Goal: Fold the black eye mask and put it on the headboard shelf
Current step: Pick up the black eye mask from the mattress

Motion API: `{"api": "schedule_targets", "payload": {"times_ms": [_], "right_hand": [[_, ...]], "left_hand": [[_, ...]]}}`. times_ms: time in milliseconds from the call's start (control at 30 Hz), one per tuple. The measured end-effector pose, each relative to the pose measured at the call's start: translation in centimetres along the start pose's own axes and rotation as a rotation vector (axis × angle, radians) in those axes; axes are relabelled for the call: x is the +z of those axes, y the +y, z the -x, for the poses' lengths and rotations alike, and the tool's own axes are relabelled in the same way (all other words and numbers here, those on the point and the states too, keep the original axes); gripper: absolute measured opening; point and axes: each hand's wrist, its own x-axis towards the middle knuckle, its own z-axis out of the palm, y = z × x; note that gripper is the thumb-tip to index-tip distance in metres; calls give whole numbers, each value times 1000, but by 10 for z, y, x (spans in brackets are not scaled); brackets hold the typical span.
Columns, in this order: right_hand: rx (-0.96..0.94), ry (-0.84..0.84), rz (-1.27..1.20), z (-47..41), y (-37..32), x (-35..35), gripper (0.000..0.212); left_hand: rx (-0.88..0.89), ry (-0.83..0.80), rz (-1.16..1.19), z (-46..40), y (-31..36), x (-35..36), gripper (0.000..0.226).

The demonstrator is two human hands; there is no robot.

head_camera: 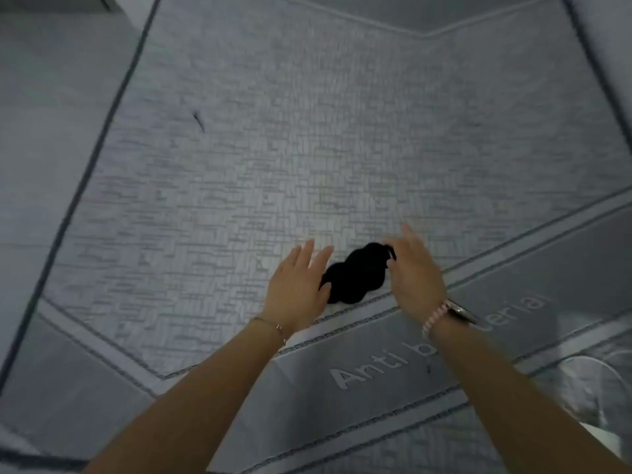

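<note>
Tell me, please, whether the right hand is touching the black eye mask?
Touching: in the head view, the right hand has its thumb and fingertips pinching the upper right end of the black eye mask, with no gap visible.

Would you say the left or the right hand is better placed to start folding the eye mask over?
Probably the right hand: its fingertips already pinch the eye mask's far end, while the left hand lies flat at the near end.

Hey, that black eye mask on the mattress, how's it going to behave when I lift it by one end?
Probably floppy: the eye mask lies flat with soft wavy edges, so it should droop from the right hand. Likely light, since it makes no visible dent in the mattress. Its strap near the fingers may dangle.
</note>
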Motion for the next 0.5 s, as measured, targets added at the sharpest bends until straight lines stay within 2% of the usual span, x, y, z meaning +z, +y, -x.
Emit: {"api": "schedule_targets", "payload": {"times_ms": [67,233,367,500], "right_hand": [[92,-25,-118,-11,20,27,35],[204,-61,-289,-35,51,78,29],[288,-29,-351,-53,57,91,34],[333,-79,-415,-63,52,97,41]], "left_hand": [[-47,-40,136,-14,-8,30,56],[-180,-58,253,-38,-25,91,44],[-232,-32,243,-49,-34,109,43],[-291,-14,288,-55,-35,112,43]]}}
